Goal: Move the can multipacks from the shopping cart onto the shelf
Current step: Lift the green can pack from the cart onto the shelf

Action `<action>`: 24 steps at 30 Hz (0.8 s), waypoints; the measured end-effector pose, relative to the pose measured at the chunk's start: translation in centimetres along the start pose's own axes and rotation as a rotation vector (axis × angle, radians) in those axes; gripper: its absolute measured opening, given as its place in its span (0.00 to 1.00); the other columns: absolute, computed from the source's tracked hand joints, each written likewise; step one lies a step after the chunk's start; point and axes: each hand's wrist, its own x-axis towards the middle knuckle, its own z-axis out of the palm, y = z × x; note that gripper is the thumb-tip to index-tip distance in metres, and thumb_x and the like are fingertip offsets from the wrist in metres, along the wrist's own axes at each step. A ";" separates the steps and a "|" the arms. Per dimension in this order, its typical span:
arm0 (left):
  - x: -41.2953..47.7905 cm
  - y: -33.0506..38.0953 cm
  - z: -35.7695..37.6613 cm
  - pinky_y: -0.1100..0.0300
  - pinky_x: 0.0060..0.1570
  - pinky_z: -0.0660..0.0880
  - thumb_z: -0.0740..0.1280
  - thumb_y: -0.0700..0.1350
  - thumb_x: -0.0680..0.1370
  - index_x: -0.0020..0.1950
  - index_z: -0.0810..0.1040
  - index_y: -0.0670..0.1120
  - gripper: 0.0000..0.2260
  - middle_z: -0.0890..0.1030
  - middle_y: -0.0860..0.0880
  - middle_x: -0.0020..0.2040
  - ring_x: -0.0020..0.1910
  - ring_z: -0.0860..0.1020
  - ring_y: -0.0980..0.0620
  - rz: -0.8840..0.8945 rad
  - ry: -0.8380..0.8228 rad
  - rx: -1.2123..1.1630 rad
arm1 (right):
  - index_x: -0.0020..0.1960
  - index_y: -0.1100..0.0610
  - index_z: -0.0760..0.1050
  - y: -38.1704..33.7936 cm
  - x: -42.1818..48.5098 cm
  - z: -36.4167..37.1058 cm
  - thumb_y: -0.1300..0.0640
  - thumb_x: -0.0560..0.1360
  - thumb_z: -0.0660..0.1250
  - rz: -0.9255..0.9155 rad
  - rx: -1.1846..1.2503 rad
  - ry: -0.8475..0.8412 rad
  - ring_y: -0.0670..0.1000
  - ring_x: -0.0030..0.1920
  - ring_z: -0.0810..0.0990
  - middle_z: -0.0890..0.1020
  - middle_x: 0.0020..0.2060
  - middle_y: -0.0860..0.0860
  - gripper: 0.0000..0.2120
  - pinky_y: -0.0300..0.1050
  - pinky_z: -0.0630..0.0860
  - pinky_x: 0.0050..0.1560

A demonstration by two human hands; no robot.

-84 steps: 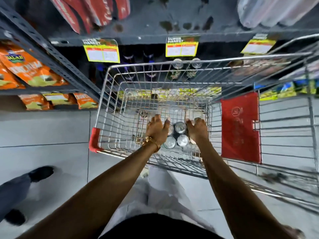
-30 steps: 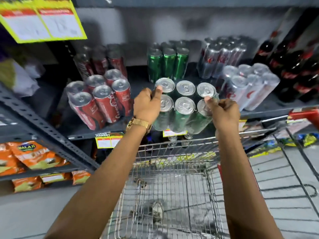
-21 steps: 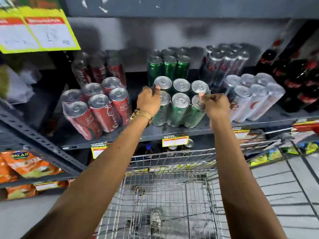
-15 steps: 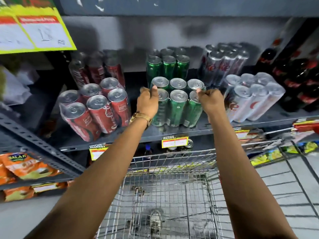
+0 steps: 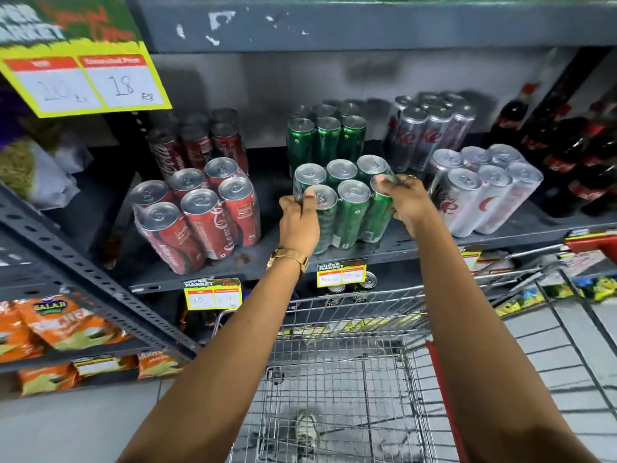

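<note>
Orange snack bags (image 5: 63,324) sit on the lower left rack. Yellow price tag (image 5: 85,78) hangs up top, dark cola bottles (image 5: 574,155) far right.

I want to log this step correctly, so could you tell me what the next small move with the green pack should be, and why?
Probably let go and draw both hands back. The green six-pack appears to stand upright on the shelf, between the red pack and the silver pack, while the left hand and right hand grip its sides.

Green cans with silver tops (image 5: 347,208) are flanked at nine o'clock by red ones (image 5: 200,215), at three by silver-white (image 5: 484,195).
</note>
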 end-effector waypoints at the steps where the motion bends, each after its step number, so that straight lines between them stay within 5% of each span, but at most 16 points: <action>1: 0.0 0.1 -0.1 0.59 0.47 0.64 0.56 0.51 0.81 0.50 0.62 0.43 0.11 0.72 0.47 0.46 0.46 0.71 0.48 0.000 -0.003 0.006 | 0.46 0.51 0.76 0.0 -0.2 0.0 0.52 0.75 0.67 0.002 -0.001 0.001 0.51 0.51 0.76 0.79 0.46 0.50 0.03 0.48 0.72 0.55; 10: 0.1 0.4 -0.8 0.59 0.46 0.64 0.55 0.52 0.82 0.51 0.64 0.44 0.11 0.74 0.46 0.48 0.47 0.72 0.48 0.028 -0.037 0.111 | 0.61 0.60 0.74 0.7 -0.4 -0.1 0.50 0.75 0.66 -0.007 -0.074 0.080 0.53 0.50 0.74 0.77 0.51 0.53 0.20 0.48 0.70 0.50; 14: -0.2 0.4 -1.0 0.59 0.47 0.64 0.55 0.53 0.81 0.52 0.64 0.44 0.12 0.74 0.47 0.46 0.46 0.72 0.47 0.011 -0.055 0.090 | 0.63 0.61 0.72 0.4 -0.4 0.3 0.49 0.75 0.64 0.014 -0.125 0.088 0.50 0.38 0.72 0.75 0.44 0.52 0.22 0.42 0.67 0.36; 16: -0.4 0.2 -1.3 0.57 0.49 0.68 0.56 0.56 0.80 0.54 0.66 0.43 0.15 0.74 0.49 0.43 0.47 0.73 0.47 -0.022 -0.089 0.031 | 0.63 0.64 0.72 0.2 -1.0 0.8 0.49 0.76 0.63 0.000 -0.243 0.130 0.55 0.47 0.76 0.76 0.49 0.55 0.22 0.44 0.70 0.44; 18: -1.3 -0.2 -2.0 0.56 0.53 0.70 0.58 0.57 0.80 0.58 0.68 0.43 0.18 0.76 0.50 0.45 0.51 0.76 0.46 -0.013 -0.114 0.043 | 0.64 0.67 0.71 0.1 -1.9 1.5 0.52 0.77 0.60 -0.126 -0.537 0.263 0.61 0.62 0.74 0.76 0.58 0.63 0.22 0.51 0.69 0.61; 20: -2.5 -0.9 -3.3 0.57 0.59 0.70 0.59 0.54 0.80 0.65 0.69 0.42 0.20 0.79 0.45 0.56 0.60 0.76 0.46 0.084 -0.063 0.111 | 0.67 0.66 0.68 -0.4 -3.7 3.1 0.54 0.77 0.59 -0.371 -0.691 0.393 0.63 0.69 0.67 0.73 0.65 0.65 0.22 0.52 0.60 0.72; 24: -4.4 -1.7 -7.7 0.54 0.64 0.71 0.63 0.46 0.79 0.61 0.73 0.41 0.14 0.78 0.44 0.60 0.60 0.75 0.49 0.458 0.260 0.101 | 0.63 0.59 0.74 -2.5 -7.9 8.5 0.54 0.79 0.58 -0.688 -0.428 0.268 0.57 0.64 0.74 0.78 0.61 0.59 0.17 0.35 0.66 0.62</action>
